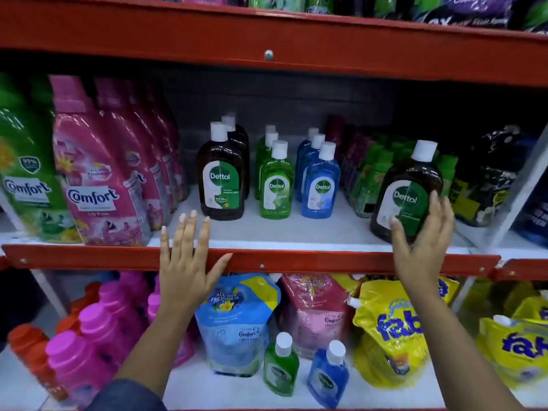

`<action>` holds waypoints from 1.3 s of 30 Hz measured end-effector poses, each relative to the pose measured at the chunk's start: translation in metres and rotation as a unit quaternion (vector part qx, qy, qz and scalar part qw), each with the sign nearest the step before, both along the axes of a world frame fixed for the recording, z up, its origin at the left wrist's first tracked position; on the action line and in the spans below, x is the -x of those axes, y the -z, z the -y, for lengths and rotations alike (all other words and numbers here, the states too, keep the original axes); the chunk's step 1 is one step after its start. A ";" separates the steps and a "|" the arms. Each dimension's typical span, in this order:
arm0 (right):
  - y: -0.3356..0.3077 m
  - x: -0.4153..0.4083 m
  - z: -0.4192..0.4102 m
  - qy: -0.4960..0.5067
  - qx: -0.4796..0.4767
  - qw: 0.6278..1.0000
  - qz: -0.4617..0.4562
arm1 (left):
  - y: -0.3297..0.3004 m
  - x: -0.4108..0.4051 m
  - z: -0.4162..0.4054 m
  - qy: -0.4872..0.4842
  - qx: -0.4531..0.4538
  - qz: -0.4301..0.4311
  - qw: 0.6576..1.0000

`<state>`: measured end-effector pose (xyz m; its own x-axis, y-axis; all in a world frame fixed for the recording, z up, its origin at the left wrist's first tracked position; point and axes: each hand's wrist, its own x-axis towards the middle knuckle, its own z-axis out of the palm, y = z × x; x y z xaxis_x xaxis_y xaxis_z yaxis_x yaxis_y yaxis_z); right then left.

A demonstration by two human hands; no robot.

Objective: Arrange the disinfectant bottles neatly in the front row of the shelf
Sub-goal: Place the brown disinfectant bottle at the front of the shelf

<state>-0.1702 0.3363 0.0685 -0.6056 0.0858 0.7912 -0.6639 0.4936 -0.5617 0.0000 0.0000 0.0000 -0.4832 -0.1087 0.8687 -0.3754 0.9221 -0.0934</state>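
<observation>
On the middle shelf (296, 232) stand three short rows of Dettol bottles with white caps: brown (221, 176), green (276, 185) and blue (321, 185). Further right a large brown Dettol bottle (407, 191) is tilted near the shelf's front edge, and my right hand (421, 235) grips its lower part. My left hand (186, 256) lies flat with spread fingers on the red shelf lip (326, 262), holding nothing. On the shelf below stand a small green bottle (281, 366) and a small blue bottle (327, 378).
Pink Comfort bottles (98, 179) and green Comfort bottles (23, 173) fill the left of the middle shelf. Small green bottles (370, 173) and dark pouches (486, 179) crowd the right. Below are pink bottles (98, 336), a blue refill pouch (234, 321) and yellow pouches (394, 330).
</observation>
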 end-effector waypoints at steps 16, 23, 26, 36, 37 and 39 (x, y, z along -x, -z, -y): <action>-0.039 0.050 -0.039 -0.231 0.192 0.922 0.246 | 0.013 0.013 0.017 -0.005 0.089 -0.081 0.993; -0.040 0.037 -0.031 -0.269 0.223 0.909 0.228 | 0.012 0.014 0.016 -0.009 0.091 -0.086 0.992; -0.042 0.027 -0.019 -0.295 0.218 0.902 0.228 | 0.011 0.014 0.015 -0.008 0.089 -0.089 0.992; -0.051 -0.004 0.062 -0.413 0.199 0.852 0.251 | 0.011 0.014 0.015 -0.006 0.078 -0.092 0.993; -0.050 -0.008 0.073 -0.426 0.194 0.846 0.257 | 0.011 0.014 0.015 -0.005 0.078 -0.093 0.993; -0.050 -0.016 0.095 -0.447 0.174 0.836 0.265 | 0.011 0.014 0.015 -0.004 0.077 -0.095 0.992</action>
